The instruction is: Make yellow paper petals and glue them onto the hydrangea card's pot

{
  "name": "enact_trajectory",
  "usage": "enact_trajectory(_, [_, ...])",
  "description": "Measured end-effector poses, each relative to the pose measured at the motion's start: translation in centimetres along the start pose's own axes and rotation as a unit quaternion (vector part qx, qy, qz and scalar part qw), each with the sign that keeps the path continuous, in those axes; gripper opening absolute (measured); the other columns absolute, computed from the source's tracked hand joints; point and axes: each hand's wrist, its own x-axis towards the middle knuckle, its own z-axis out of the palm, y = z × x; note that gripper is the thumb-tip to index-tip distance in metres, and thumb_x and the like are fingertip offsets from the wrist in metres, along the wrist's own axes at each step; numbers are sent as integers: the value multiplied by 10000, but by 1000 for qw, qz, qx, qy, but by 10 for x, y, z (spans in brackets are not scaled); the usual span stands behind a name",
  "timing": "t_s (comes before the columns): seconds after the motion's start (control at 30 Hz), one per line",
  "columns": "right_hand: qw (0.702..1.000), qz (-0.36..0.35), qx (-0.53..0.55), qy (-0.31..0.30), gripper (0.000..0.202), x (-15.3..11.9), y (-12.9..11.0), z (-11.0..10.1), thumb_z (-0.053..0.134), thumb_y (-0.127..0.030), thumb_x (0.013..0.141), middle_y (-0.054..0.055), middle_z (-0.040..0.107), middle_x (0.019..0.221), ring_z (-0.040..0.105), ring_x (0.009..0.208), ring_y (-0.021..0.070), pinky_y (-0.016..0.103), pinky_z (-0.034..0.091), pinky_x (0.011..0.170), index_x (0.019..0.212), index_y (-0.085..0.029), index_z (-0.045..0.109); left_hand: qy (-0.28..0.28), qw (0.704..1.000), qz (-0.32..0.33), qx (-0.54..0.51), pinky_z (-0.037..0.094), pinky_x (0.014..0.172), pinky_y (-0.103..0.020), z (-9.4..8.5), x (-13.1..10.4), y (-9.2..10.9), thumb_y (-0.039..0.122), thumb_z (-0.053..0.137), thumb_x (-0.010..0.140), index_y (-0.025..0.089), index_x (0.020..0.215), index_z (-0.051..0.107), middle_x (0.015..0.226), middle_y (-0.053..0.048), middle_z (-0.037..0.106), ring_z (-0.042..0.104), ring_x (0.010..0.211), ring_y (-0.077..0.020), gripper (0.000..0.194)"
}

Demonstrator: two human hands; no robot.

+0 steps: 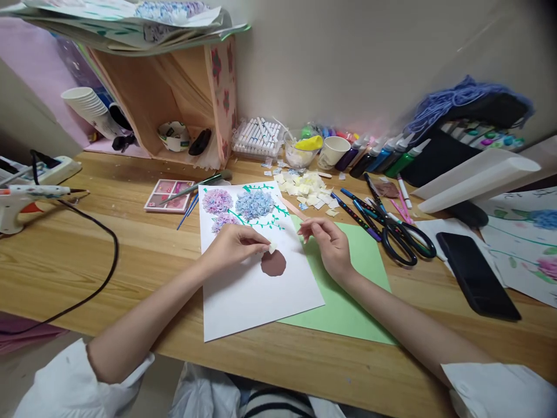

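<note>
The left hand [237, 249] pinches a pale scrap [272, 248] between its fingers at the far rim of the brown disc [274, 263] on the white sheet [243, 296], near the worktop's [174, 302] front edge. The right hand [333, 251] is above the green sheet [361, 278], its fingers curled; whether they grip anything I cannot tell. Loose pale pieces [307, 187] lie beyond the white sheet, toward the worktop's back edge, with a phone [477, 276] toward its right end
</note>
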Motion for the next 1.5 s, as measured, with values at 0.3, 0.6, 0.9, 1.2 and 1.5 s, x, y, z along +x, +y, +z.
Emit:
enact_trajectory(0.3, [996,-80,-23,27,87,-12,-3,2,600,-298,836,22,632,784,672,699,175,303,510,563,853,-213,606,5,999,-8,39,490,645,-241,9,-1,-4,302,592,778,168,815,679,794,-32,712,645,714,-148,164])
enact_trajectory(0.6, [979,-195,-46,-23,226,-15,6,3,350,-350,945,-15,467,597,510,583,149,322,419,581,806,-237,487,6,996,25,88,448,649,-238,15,-1,-4,223,512,829,192,1021,598,799,-11,663,605,715,-127,213])
enact_trajectory(0.9, [976,-171,-82,-109,257,-14,8,3,313,-329,954,15,510,687,514,649,159,338,426,638,775,-226,467,0,987,48,151,417,642,-254,18,0,-2,233,478,852,189,1033,585,785,-18,646,580,694,-137,215])
enact_trajectory(1.2, [977,-139,-123,-106,296,-12,4,4,298,-328,968,14,511,728,532,683,138,302,423,665,787,-213,503,8,987,52,149,409,624,-243,18,0,-2,237,474,849,182,1037,578,756,-4,632,568,665,-125,221])
enact_trajectory(1.5, [998,1,-54,-37,230,-8,0,12,396,-388,939,-24,565,633,553,590,117,258,408,577,825,-214,495,11,992,31,126,408,609,-233,18,1,-2,245,467,848,181,1020,592,778,-6,635,573,679,-125,223])
